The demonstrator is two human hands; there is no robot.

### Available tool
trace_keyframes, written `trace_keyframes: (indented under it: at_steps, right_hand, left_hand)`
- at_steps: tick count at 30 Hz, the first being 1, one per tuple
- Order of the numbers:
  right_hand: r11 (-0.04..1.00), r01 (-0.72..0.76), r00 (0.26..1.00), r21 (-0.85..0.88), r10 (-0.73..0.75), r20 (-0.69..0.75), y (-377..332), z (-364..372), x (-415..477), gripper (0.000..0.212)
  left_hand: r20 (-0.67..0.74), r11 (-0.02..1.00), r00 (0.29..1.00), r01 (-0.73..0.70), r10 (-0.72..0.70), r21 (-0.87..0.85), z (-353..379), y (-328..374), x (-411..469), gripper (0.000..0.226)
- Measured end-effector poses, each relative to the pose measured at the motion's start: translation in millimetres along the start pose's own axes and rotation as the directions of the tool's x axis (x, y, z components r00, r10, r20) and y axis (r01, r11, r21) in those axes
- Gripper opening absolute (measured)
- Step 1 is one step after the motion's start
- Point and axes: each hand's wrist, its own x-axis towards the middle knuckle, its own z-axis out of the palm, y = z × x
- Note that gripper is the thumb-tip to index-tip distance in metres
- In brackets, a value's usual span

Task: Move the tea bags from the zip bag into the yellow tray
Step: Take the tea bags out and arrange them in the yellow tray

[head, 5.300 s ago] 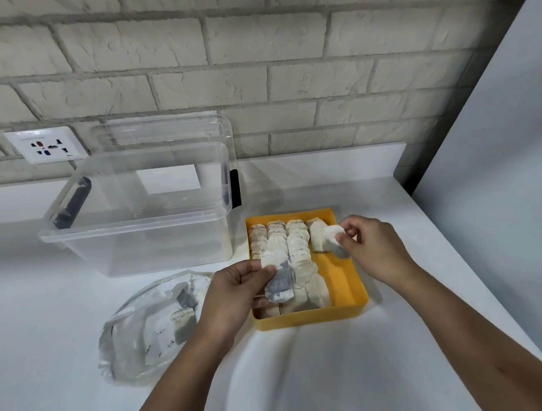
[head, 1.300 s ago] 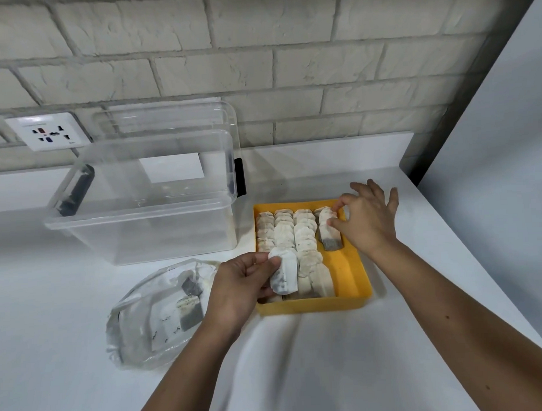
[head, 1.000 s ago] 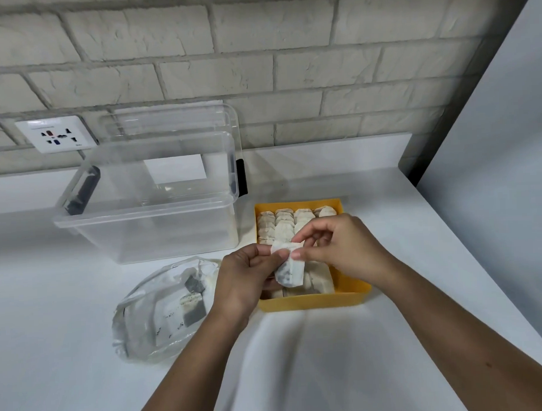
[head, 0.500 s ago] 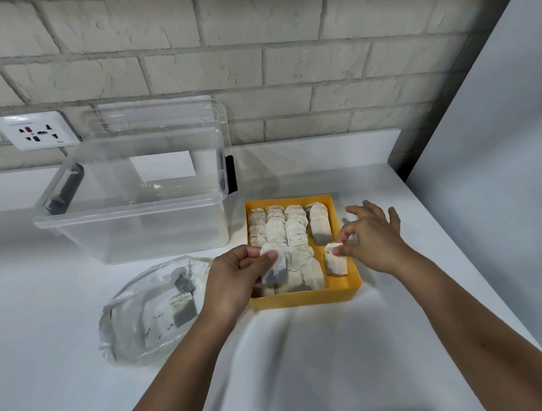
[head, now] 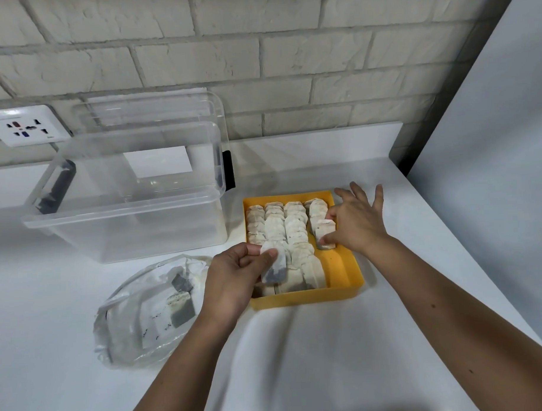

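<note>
The yellow tray (head: 342, 264) sits on the white counter with several rows of tea bags (head: 290, 227) lying in it. My right hand (head: 355, 222) is over the tray's right column, thumb and forefinger pinched on a tea bag (head: 325, 237) that rests against the stack there; the other fingers are spread. My left hand (head: 232, 276) hovers at the tray's near left corner and holds another tea bag (head: 275, 266) by its top. The clear zip bag (head: 135, 320) lies left of the tray with a few tea bags (head: 179, 307) inside.
A clear plastic storage box (head: 125, 198) with dark latches stands behind the zip bag, close to the tray's left side. A wall socket (head: 24, 126) is on the brick wall. A pale panel (head: 492, 154) borders the counter on the right.
My right hand carried its tea bag from the tray's middle right up to the stack in the right column. My left hand stayed put with its tea bag.
</note>
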Motion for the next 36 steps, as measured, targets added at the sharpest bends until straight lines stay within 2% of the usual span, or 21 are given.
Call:
trace_keyframes:
  at_steps: [7, 11, 19, 23, 26, 28, 31, 32, 34, 36]
  right_hand:
    - [0.998, -0.003, 1.0, -0.069, 0.003, 0.002, -4, -2, 10, 0.053]
    - [0.999, -0.01, 1.0, -0.035, 0.011, 0.026, -2, -4, 19, 0.055]
    - [0.995, 0.037, 0.997, 0.097, -0.03, -0.067, 5, -3, 22, 0.022]
    - [0.995, 0.017, 0.996, 0.103, -0.008, -0.084, 3, -4, 16, 0.03]
    - [0.98, 0.022, 0.972, 0.2, 0.026, -0.233, -1, -18, 2, 0.039]
    - [0.956, 0.124, 0.969, 0.265, -0.06, -0.239, -8, -36, -13, 0.042]
    - [0.878, 0.234, 0.968, 0.418, -0.25, -0.016, -20, -61, -34, 0.047]
    - [0.853, 0.246, 0.959, 0.46, -0.282, 0.011, -24, -65, -39, 0.044]
    - [0.836, 0.281, 0.954, 0.471, -0.298, -0.04, -27, -67, -44, 0.031]
    - [0.865, 0.3, 0.954, 0.402, -0.276, -0.118, -21, -71, -47, 0.024]
  left_hand:
    - [0.003, 1.0, 1.0, 0.019, -0.019, -0.001, 1, 0, -1, 0.024]
    - [0.015, 0.999, 0.999, 0.034, -0.034, 0.002, 1, 2, -2, 0.022]
    - [0.026, 1.0, 0.999, 0.03, -0.03, 0.005, 1, 6, -4, 0.012]
    - [0.027, 0.999, 0.999, 0.043, -0.042, -0.03, 3, 8, -4, 0.009]
    - [0.024, 0.995, 0.997, 0.069, -0.068, -0.078, 3, 10, -4, 0.008]
    - [0.037, 0.987, 0.996, 0.089, -0.085, -0.132, 4, 14, -5, 0.011]
    - [0.071, 0.986, 0.994, 0.095, -0.085, -0.14, 10, 18, -4, 0.013]
    - [0.086, 0.987, 0.993, 0.091, -0.081, -0.13, 13, 21, -5, 0.014]
    - [0.109, 0.993, 0.993, 0.06, -0.049, -0.098, 18, 24, -6, 0.013]
    - [0.074, 0.999, 0.997, -0.021, 0.023, -0.027, 18, 25, -6, 0.01]
